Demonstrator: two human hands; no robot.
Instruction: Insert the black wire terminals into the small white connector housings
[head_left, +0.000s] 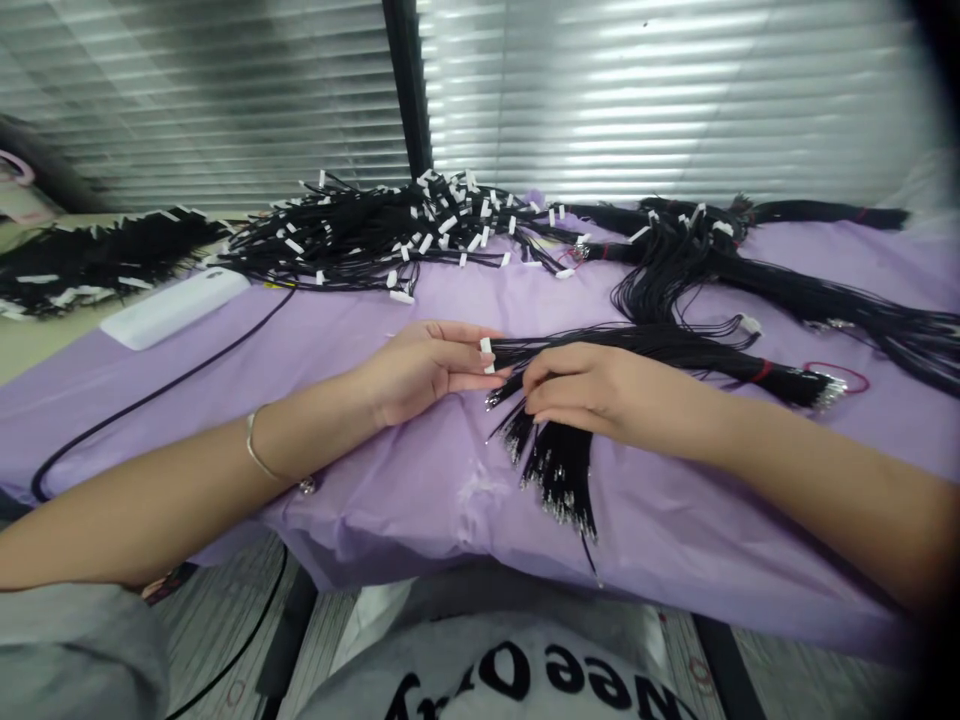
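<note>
My left hand grips a small white connector between thumb and fingers. From it, thin black wires run to the right. Curled over the black wire bundle, my right hand has its fingertips closed on some of the wires; exactly how many is hidden. Below those fingers, silver-tipped wire ends fan out towards the table's front edge. At the bundle's right end, a red tie wraps the wires near their bare metal tips.
Behind my hands lies a big heap of black wires with white connectors. More wire bundles stretch along the right back. A white oblong device and a black cable are at left on the purple table cover. Blinds stand behind.
</note>
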